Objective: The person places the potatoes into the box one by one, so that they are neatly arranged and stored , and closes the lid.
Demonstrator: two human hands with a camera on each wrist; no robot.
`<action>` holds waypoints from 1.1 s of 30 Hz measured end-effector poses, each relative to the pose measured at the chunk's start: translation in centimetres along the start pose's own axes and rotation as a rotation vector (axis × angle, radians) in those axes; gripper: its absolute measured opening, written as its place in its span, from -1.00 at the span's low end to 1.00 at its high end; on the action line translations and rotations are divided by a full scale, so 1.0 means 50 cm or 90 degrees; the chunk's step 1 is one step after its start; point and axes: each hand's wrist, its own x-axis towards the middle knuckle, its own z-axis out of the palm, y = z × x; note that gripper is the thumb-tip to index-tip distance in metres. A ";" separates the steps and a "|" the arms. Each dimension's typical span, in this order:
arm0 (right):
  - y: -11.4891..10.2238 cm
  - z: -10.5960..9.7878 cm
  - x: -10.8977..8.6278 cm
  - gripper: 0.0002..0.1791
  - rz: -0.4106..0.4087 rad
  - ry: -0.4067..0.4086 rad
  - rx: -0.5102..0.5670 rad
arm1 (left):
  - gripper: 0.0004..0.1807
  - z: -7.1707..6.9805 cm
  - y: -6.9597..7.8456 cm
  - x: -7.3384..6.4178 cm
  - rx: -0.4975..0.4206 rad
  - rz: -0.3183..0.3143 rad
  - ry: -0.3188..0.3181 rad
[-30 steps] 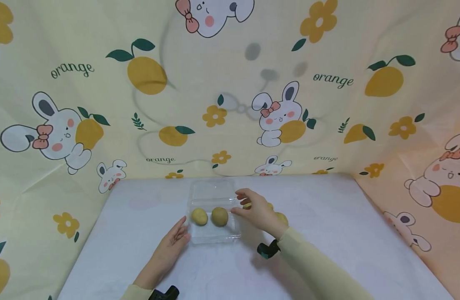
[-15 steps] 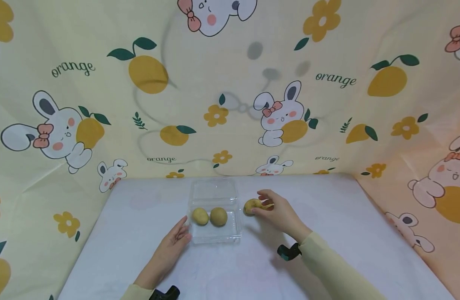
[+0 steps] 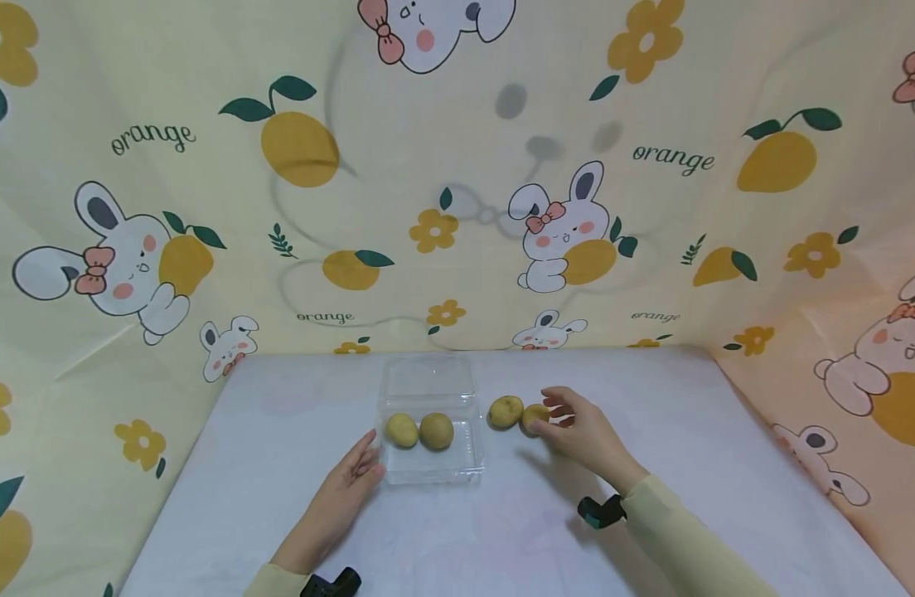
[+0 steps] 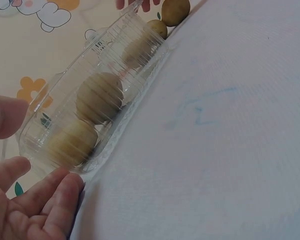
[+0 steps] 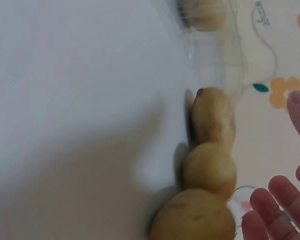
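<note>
A clear plastic clamshell box (image 3: 431, 477) lies with its lid (image 3: 428, 379) folded back. Inside are two potatoes, a yellowish one (image 3: 402, 430) on the left and a browner one (image 3: 437, 431) beside it. My left hand (image 3: 347, 485) is at the box's left side, fingers loosely extended; in the left wrist view its fingertips (image 4: 72, 182) sit right at the box's near end. To the right of the box, my right hand (image 3: 586, 431) is spread beside a row of potatoes (image 5: 210, 170). Its fingers (image 5: 265, 210) curve loosely, with a gap to the potatoes in the right wrist view.
A white cloth (image 3: 457, 539) covers the table. At its back and sides rises a cream curtain (image 3: 457, 133) printed with rabbits and oranges. Two loose potatoes show right of the box, one (image 3: 505, 412) touching or close to the other (image 3: 534, 417); my right hand hides a third.
My right hand has moved right, away from the box's right edge, and uncovered the loose potatoes. The left hand stays at the box, and both potatoes inside look unmoved.
</note>
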 end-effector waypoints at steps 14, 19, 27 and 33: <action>0.072 -0.027 -0.019 -0.25 0.086 -0.020 0.044 | -0.34 0.001 0.000 0.002 -0.004 0.005 -0.001; 0.093 -0.032 -0.022 -0.20 0.119 -0.029 0.057 | -0.34 0.002 -0.002 0.003 0.002 0.000 0.002; 0.110 -0.030 -0.027 -0.19 0.154 -0.052 0.071 | -0.33 0.001 0.002 -0.001 0.003 0.011 -0.001; 0.116 -0.025 -0.027 -0.20 0.157 -0.056 0.069 | -0.33 0.001 0.005 -0.001 -0.010 -0.004 -0.004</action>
